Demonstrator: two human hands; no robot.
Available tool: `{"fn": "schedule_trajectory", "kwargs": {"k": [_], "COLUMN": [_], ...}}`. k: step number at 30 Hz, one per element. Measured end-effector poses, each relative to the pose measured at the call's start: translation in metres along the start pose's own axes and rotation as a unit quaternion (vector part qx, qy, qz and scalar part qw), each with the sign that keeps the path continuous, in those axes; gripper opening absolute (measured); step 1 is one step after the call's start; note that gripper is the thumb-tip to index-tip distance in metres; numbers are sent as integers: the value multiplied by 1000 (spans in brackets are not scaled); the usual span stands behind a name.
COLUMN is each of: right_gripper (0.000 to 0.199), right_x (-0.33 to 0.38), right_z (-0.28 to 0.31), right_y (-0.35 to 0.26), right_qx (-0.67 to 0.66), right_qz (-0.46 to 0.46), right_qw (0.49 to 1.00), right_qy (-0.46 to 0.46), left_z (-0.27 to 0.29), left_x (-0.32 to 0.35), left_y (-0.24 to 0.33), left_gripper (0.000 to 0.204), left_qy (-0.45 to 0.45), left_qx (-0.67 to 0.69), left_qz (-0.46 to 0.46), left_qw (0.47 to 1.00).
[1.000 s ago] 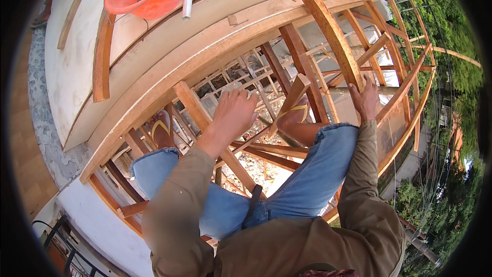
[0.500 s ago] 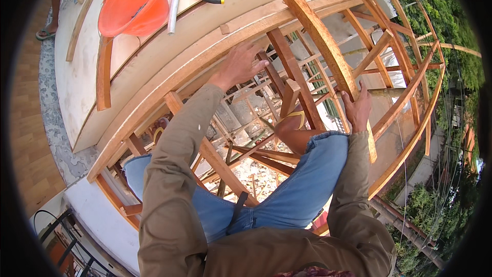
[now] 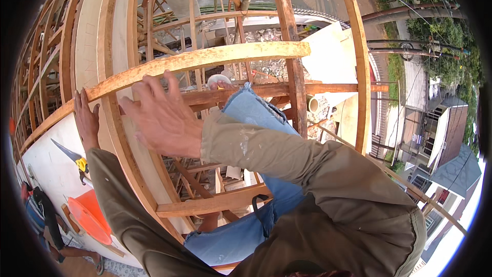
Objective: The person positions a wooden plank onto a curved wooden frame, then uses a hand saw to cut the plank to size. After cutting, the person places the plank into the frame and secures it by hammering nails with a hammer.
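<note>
From my end, through the head view, I see the beam [image 3: 225,55] lying slantwise across the upper middle, its far end out over a dark post [image 3: 288,25]; whether the two touch, I can't tell. It crosses the curved rail [image 3: 106,36] between my hands.

My left hand [image 3: 88,120] is up at the beam's left part, fingers pointing away along its edge; I can't tell whether that grip is clamped on the wood or only resting there. My right hand [image 3: 163,115] is just beside it, with the grip apart: the fingers are spread, and their tips overlap the beam's near edge. Contact there is unclear to me.

The only writing I make out is a row of faint reddish marks on the pale board [image 3: 89,20] beyond the rail, too weak to read safely.

On the white panel [image 3: 47,166] at lower left lies the saw [image 3: 77,160], its handle yellow and black. Near it, an orange bucket [image 3: 90,218] is tipped in my view, and another person's leg [image 3: 77,252] shows below. My jeans [image 3: 256,107] straddle the frame, with rubble [image 3: 262,36] underneath.
</note>
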State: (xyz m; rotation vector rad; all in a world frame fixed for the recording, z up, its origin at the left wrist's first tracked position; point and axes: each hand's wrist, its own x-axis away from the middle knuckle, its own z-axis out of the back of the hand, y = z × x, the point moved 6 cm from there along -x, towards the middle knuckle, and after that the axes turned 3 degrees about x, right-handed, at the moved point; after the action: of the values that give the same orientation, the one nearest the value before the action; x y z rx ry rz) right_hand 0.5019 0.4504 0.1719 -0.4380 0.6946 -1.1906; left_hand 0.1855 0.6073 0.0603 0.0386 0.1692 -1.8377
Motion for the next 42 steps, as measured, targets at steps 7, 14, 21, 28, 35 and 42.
{"fn": "schedule_trajectory", "kwargs": {"k": [7,14,21,28,35,42], "right_gripper": [18,18,17,21,28,43], "right_x": [24,11,2,2,22,32], "right_z": [-68,-63,-40,-34,-79,-104], "right_y": [-27,-32,-17,-15,-50,-41], "right_qx": [-55,-82,-75,-81,-91,-8], "right_qz": [106,105,75,123,201,200], "right_qw": [991,988,990,989,971,960], "right_qy": [62,79,95,28,-89,-194], "left_z": [6,12,17,16,1,-16], "left_x": [-31,-48,-41,-38,-7,9], "left_y": [-9,-2,17,15,-7,-6], "left_gripper": [63,57,56,60,69,75], "left_qy": [-109,-183,-192,-114,-8,94], "left_qx": [28,8,5,3,-61,-56], "left_qz": [-27,-43,-25,-48,-34,-52], "left_qw": [993,982,981,992,998,993]}}
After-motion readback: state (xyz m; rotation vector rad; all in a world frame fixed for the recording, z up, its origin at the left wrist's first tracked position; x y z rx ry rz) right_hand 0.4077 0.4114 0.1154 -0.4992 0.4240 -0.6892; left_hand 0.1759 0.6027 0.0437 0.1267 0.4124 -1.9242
